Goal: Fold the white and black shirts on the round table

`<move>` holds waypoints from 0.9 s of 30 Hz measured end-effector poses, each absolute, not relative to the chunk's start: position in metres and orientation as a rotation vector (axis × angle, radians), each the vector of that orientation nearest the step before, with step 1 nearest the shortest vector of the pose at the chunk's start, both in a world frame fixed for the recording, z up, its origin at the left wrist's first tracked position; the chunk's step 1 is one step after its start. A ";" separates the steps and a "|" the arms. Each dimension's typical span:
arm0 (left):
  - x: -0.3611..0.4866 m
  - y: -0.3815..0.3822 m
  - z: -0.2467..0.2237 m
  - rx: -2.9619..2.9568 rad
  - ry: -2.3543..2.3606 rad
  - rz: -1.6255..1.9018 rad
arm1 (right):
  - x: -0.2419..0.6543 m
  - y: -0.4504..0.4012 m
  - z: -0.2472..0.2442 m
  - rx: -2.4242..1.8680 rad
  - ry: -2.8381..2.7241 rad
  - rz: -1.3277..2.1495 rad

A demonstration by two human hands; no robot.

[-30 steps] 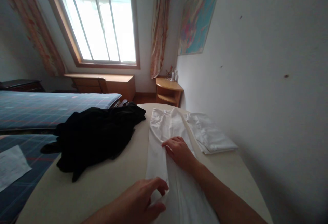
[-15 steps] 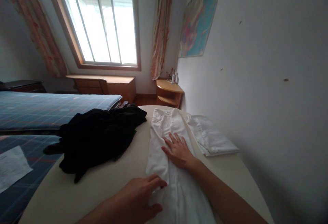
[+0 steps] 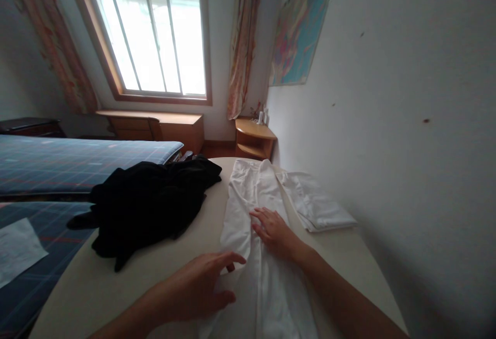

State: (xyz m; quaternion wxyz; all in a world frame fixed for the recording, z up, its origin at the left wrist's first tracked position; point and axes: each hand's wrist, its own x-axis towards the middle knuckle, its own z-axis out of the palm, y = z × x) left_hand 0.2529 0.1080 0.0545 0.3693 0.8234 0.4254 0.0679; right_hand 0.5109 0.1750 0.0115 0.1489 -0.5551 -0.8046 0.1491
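Observation:
White trousers (image 3: 248,189) lie lengthwise on the cream round table (image 3: 163,272), with the waistband at the far edge and the legs running toward me. My right hand (image 3: 273,230) rests on the upper part of the cloth, its fingers loosely bent and slightly apart. Beside the left edge of the trousers is my left hand (image 3: 205,282), thumb and fingers apart, nothing between them. Whether its fingertips touch the cloth I cannot tell. The near ends of the legs run out of view at the bottom.
A folded white garment (image 3: 318,204) lies to the right of the trousers. A heap of black clothing (image 3: 151,204) covers the table's left side. Beyond it stand a bed with a blue plaid mattress (image 3: 96,160) and a paper sheet (image 3: 21,251). The wall (image 3: 387,173) rises on the right.
My right hand has slid slightly toward me over the trousers, and its fingers have drawn closer together. My left hand has shifted a little left and away from me.

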 end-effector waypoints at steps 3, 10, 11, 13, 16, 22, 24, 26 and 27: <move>0.251 0.106 0.061 2.049 0.975 0.126 | 0.514 0.156 0.014 -1.562 -2.363 0.448; 0.259 0.102 0.058 1.993 0.856 -0.051 | 0.524 0.145 0.021 -1.509 -2.426 0.492; 0.262 0.101 0.057 1.982 0.841 -0.038 | 0.523 0.145 0.021 -1.492 -2.426 0.478; 0.266 0.099 0.058 1.989 0.818 -0.005 | 0.520 0.145 0.021 -1.436 -2.409 0.444; 0.270 0.096 0.063 2.037 0.830 0.070 | 0.515 0.144 0.022 -1.335 -2.366 0.398; 0.272 0.093 0.064 2.048 0.701 0.071 | 0.508 0.147 0.017 -1.277 -2.323 0.346; 0.273 0.095 0.058 2.099 0.597 0.058 | 0.506 0.150 0.014 -1.277 -2.321 0.318; 0.274 0.097 0.052 2.192 0.567 0.105 | 0.505 0.153 0.012 -1.270 -2.319 0.297; 0.274 0.098 0.050 2.250 0.575 0.148 | 0.504 0.154 0.012 -1.265 -2.320 0.290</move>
